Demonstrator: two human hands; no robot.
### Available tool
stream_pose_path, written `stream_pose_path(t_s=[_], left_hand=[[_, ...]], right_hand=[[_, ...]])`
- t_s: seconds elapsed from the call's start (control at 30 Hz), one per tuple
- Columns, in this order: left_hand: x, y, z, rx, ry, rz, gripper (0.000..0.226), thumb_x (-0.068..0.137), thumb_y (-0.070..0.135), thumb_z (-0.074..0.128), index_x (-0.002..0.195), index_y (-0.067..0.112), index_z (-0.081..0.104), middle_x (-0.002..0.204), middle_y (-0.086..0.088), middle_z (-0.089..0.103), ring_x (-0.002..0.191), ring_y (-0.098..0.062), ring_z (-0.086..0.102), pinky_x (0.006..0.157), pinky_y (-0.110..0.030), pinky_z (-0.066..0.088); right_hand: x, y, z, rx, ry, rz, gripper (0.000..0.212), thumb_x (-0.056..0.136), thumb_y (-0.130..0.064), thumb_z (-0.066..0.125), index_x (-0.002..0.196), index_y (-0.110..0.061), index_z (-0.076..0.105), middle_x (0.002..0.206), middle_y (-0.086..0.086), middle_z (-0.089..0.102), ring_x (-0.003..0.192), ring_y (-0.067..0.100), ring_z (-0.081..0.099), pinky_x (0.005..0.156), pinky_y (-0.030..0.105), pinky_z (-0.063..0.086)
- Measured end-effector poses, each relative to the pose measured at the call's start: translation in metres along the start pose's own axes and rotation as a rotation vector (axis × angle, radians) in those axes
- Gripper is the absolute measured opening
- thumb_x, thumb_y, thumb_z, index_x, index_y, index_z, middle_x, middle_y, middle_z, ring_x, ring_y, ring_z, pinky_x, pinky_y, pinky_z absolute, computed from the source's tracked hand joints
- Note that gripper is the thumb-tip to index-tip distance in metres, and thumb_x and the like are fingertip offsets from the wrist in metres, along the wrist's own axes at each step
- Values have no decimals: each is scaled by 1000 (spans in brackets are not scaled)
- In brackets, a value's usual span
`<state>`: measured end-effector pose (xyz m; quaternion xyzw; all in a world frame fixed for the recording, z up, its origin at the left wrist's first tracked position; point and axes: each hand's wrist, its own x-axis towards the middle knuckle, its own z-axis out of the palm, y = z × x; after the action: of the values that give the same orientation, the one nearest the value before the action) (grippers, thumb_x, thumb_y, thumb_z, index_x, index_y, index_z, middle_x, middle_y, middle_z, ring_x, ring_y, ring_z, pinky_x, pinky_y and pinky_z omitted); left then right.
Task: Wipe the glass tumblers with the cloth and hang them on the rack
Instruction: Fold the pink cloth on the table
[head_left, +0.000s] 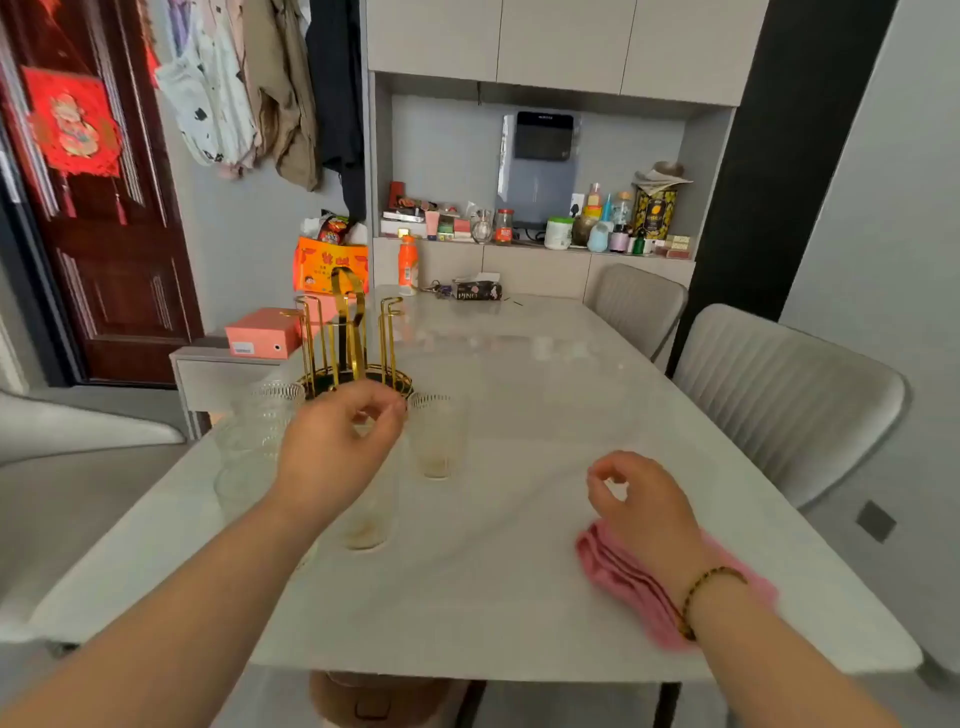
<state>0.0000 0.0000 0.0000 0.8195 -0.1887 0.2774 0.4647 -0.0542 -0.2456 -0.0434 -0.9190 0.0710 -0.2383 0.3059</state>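
Several clear ribbed glass tumblers stand upright at the left of the pale marble table (519, 395): one (438, 436) to the right of my left hand, one (366, 514) under it, others (260, 431) further left. Behind them stands a gold wire rack (353, 343) on a dark round base, with bare hooks. My left hand (337, 447) hovers over the glasses with loosely curled fingers and holds nothing. My right hand (639, 499), also loosely curled and empty, floats above a folded pink cloth (623, 577) that lies near the table's front right.
Two grey padded chairs (779, 395) stand along the table's right side. At the far end are an orange bottle (408, 262) and a dark tissue box (478, 290). A pink box (265, 332) sits on a side cabinet at left. A cluttered shelf fills the back wall.
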Motion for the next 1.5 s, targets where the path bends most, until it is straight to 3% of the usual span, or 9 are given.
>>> stream_pose_path(t_s=[0.13, 0.27, 0.43, 0.77, 0.93, 1.07, 1.3, 1.4, 1.5], left_hand=[[-43, 7, 13, -99, 22, -140, 17, 88, 10, 57, 77, 23, 59, 76, 21, 55, 73, 1, 50, 64, -11, 38], [-76, -5, 24, -120, 38, -204, 26, 87, 6, 57, 75, 30, 56, 78, 20, 55, 76, -6, 53, 63, -1, 36], [-88, -21, 28, -77, 73, -314, 25, 86, 5, 58, 111, 7, 59, 102, 0, 52, 96, -16, 47, 80, -22, 33], [-98, -45, 40, -5, 6, -387, 39, 86, 5, 59, 124, 5, 51, 128, -13, 49, 118, -26, 45, 90, -25, 31], [-97, -29, 61, -22, -189, -208, 33, 89, 14, 56, 121, 17, 53, 112, 10, 48, 104, -6, 42, 83, -9, 26], [-94, -8, 88, 44, -509, 86, 52, 82, 37, 54, 132, 28, 42, 132, 16, 38, 120, 3, 33, 86, 9, 10], [-93, 2, 133, 168, -638, 393, 60, 84, 42, 51, 140, 27, 35, 146, 7, 37, 134, -10, 33, 99, -6, 10], [-89, 12, 143, 152, -735, 473, 59, 74, 48, 38, 123, 23, 59, 119, 2, 64, 107, -17, 59, 90, -17, 33], [-84, 11, 151, 209, -748, 634, 35, 72, 37, 42, 86, 28, 73, 77, 14, 72, 67, -7, 66, 71, -17, 46]], right_hand=[[-34, 15, 12, -305, -304, 2, 20, 91, -25, 47, 106, -17, 56, 105, -2, 55, 95, 12, 45, 79, 20, 34], [-42, 24, 15, -326, -170, 42, 25, 91, -37, 45, 106, -19, 53, 108, -1, 51, 105, 17, 45, 88, 27, 38], [-46, 39, 17, -464, -230, 287, 76, 83, -69, 28, 141, -21, 23, 145, 6, 32, 131, 27, 32, 106, 40, 29], [-33, 48, 21, -650, -111, 66, 34, 94, -23, 34, 125, -21, 46, 116, 0, 57, 100, 17, 56, 78, 28, 46], [-39, 46, 17, -395, -98, -90, 39, 91, -25, 42, 128, -36, 45, 117, -9, 62, 102, 11, 57, 73, 18, 43], [-50, 36, 15, -285, -84, -329, 30, 81, -28, 46, 107, -34, 59, 92, -5, 70, 81, 12, 60, 48, 8, 23], [-57, 56, -13, -102, -267, -186, 47, 79, -46, 52, 121, -25, 53, 106, -16, 52, 101, 2, 45, 83, 8, 32], [-48, 77, -35, -14, -192, -46, 21, 89, -18, 54, 108, -18, 62, 100, -11, 56, 90, -1, 48, 83, 4, 35], [-40, 89, -45, 16, -268, 42, 27, 90, -2, 47, 107, -13, 64, 104, -8, 57, 87, -5, 47, 75, -6, 30]])
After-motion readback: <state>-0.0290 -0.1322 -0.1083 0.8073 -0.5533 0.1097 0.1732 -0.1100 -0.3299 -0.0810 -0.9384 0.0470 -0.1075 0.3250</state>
